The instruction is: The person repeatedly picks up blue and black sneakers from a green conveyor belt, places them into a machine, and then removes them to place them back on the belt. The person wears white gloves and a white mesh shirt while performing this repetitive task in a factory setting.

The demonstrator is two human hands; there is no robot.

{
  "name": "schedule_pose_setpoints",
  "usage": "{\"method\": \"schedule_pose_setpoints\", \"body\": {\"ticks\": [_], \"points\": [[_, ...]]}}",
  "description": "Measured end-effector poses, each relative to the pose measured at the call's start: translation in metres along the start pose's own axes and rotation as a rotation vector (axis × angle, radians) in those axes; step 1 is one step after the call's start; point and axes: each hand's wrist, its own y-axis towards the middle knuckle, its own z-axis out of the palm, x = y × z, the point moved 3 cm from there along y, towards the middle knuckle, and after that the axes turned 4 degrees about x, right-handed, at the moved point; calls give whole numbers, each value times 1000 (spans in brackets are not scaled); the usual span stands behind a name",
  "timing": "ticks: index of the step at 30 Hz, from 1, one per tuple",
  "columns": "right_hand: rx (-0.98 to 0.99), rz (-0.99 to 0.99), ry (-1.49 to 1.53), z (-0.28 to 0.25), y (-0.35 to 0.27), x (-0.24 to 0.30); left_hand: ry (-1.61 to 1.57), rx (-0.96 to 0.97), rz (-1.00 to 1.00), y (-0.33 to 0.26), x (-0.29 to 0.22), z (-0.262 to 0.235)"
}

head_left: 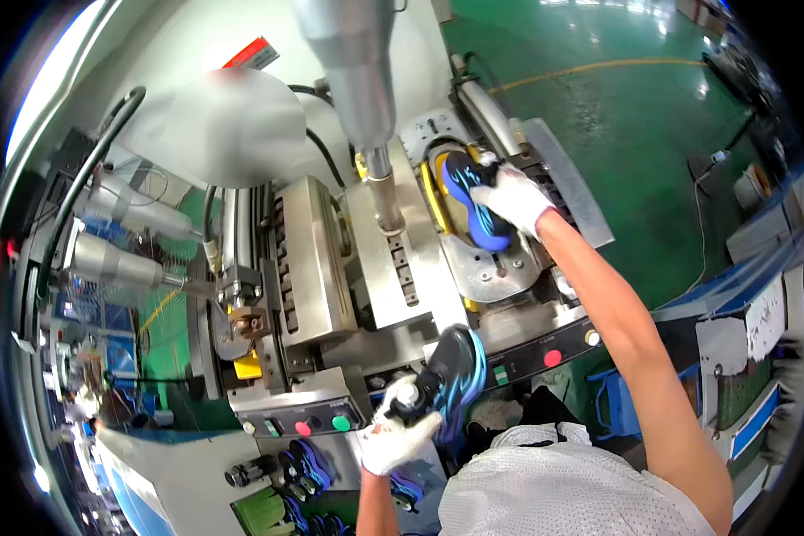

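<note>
At the press (330, 268), my gloved left hand (393, 438) grips one black-and-blue shoe (456, 375) by its heel end, fingers curled tight, holding it just off the machine's front edge above the red and green buttons (322, 425). My right hand (518, 198), gloved too, is pressed down over a second shoe (473, 201) lying sole-up on the metal form (491, 263) at the press's right end. By my reading, one shoe is seated and the other waits its turn.

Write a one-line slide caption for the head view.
Gloved right hand sets a blue shoe in the press; left hand holds another shoe.
</note>
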Motion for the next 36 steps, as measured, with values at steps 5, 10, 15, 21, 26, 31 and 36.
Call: {"method": "schedule_pose_setpoints", "body": {"ticks": [5,10,15,21,26,31,36], "points": [[-198,-260,-557,138,165,-30,-23,-88,-464,-121,120,27],[-67,-163,-114,116,166,-94,99,-606,-639,-175,214,67],[-401,-548,-428,100,202,-109,154,-1000,-740,-165,342,130],[-548,-241,-813,38,247,-120,19,-952,-609,-146,362,122],[-177,-380,-380,113,63,-16,-337,-970,-373,-222,305,99],[-218,-763,-403,230,-223,37,-58,-1339,-489,-283,336,74],[243,-385,-853,307,-249,-35,-118,-968,-602,-230,376,65]]}}
